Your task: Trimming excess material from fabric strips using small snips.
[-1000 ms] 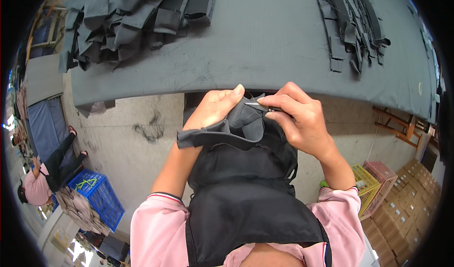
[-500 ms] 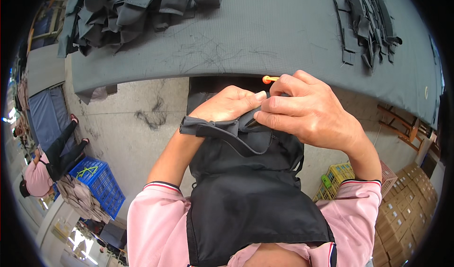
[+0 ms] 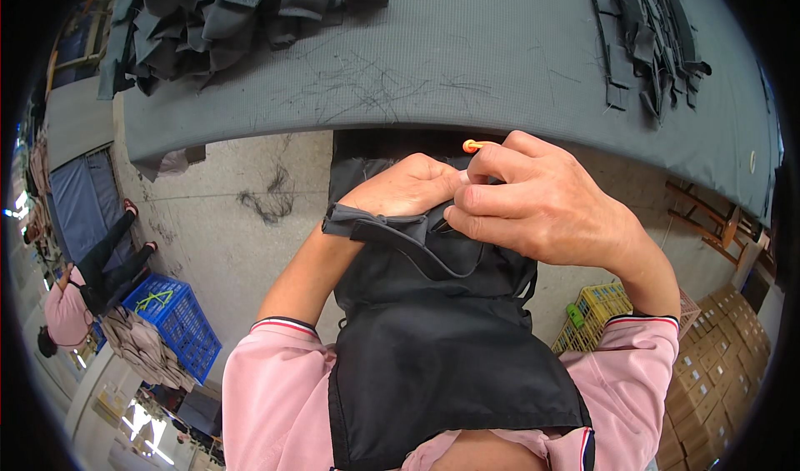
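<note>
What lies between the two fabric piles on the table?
Head view: loose dark threads, scattered on the grey table cover, mostly toward its near edge.

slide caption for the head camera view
Left hand and right hand meet at a dark grey fabric strip over a black apron.

The tabletop (image 3: 467, 62) is spread with a grey, finely gridded cover that folds down over the near edge. On its far left lies a heap of dark grey fabric pieces (image 3: 225, 21), overlapping one another; on the far right, a smaller bunch of dark strips (image 3: 646, 42). Loose dark threads (image 3: 375, 87) scatter between them, toward the near edge. On the pale floor (image 3: 192, 238), left, lies a thread tangle (image 3: 271, 200); a blue crate (image 3: 179, 321) stands nearer.
</note>
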